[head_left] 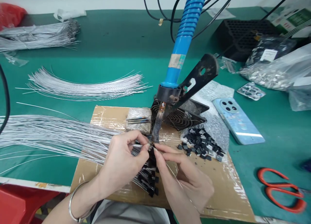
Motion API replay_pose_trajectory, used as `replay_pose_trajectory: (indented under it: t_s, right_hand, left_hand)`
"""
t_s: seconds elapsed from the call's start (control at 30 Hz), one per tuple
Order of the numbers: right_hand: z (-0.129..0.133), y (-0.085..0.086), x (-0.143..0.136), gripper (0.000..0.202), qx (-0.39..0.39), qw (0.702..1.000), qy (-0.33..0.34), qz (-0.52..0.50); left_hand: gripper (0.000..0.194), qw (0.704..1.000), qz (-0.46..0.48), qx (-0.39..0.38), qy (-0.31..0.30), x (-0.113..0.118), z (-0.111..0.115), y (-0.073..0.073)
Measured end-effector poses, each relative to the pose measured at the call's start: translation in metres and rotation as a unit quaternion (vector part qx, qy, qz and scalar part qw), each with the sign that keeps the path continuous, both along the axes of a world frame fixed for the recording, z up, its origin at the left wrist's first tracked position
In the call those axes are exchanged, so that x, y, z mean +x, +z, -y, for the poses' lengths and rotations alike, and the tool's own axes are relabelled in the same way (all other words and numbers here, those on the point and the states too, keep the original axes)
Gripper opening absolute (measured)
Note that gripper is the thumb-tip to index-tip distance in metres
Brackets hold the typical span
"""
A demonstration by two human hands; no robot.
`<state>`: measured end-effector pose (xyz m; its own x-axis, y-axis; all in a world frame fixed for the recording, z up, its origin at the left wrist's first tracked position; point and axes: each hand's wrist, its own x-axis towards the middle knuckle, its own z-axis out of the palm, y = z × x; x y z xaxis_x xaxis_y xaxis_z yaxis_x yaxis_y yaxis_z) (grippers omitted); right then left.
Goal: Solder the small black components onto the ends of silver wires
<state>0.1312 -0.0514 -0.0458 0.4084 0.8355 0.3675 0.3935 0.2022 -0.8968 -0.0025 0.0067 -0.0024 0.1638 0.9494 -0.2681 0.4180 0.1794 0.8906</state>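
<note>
My left hand (pixel 122 162) is closed in a pinch on a thin grey wire (pixel 136 146), its end close under the tip of a soldering iron. The soldering iron (pixel 182 44) has a blue handle and points down, held in a black metal bracket (pixel 200 73). My right hand (pixel 184 177) pinches a thin silvery solder wire (pixel 173 174), which runs back across the palm. Both hands' fingertips nearly meet at the iron's tip, and they hide the exact contact. Below them lie several wires with black connector ends (pixel 148 182). A long bundle of grey wires (pixel 60 133) extends left.
Cardboard (pixel 216 191) covers the work area. Small black pieces (pixel 204 143) lie on bubble wrap, near a blue phone (pixel 238 120) and red-handled scissors (pixel 283 191). A black fan grille (pixel 182 117) stands behind the iron. Another wire bundle (pixel 85 89) lies on the green table (pixel 116 42).
</note>
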Motion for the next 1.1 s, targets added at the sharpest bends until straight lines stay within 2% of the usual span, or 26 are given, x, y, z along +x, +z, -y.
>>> replay_pose_trajectory:
  t_s: [0.87,1.1]
  right_hand:
    - [-0.001,-0.0044,-0.0002,0.013,0.009,1.0,0.017,-0.014]
    - [-0.0004,-0.0003,-0.0009,0.013,0.012,1.0,0.008,0.002]
  left_hand:
    - [0.012,1.0,0.001,0.0,0.003,-0.001,0.0004,-0.0029]
    - [0.012,1.0,0.006,-0.005,0.004,0.0,-0.0002,0.0003]
